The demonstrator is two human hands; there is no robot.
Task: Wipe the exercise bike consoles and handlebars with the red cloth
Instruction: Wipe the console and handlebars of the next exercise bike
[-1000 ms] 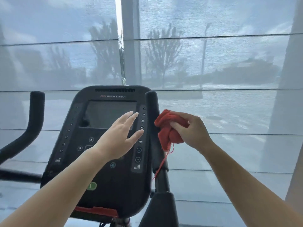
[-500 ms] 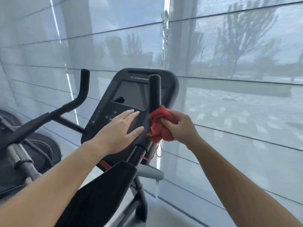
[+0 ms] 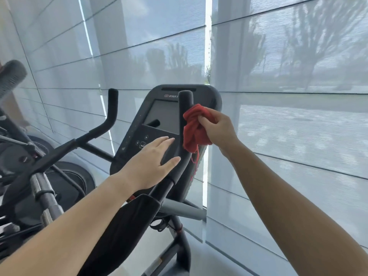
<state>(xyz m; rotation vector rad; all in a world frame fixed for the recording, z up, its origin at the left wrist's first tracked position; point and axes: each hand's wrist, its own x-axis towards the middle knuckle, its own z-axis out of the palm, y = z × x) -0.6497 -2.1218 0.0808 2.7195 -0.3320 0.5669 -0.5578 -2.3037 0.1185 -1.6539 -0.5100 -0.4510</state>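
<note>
While my right hand (image 3: 217,132) pinches the red cloth (image 3: 194,130) against the handlebar (image 3: 185,114) left of it, my left hand (image 3: 151,162) lies flat, fingers straight, over the console (image 3: 159,114); I should wrap the handlebar, stroke downward.

The console (image 3: 159,116) fills the gap between the left handlebar (image 3: 112,108) and the right handlebar (image 3: 186,114) at centre frame, and the left hand (image 3: 151,160) is spread over its lower panel. The right hand (image 3: 219,130) and red cloth (image 3: 194,130) block the right handlebar's outer side. Right of them, open air runs to the blinds (image 3: 288,136). A 2nd bike (image 3: 29,156) crowds the lower left.
</note>
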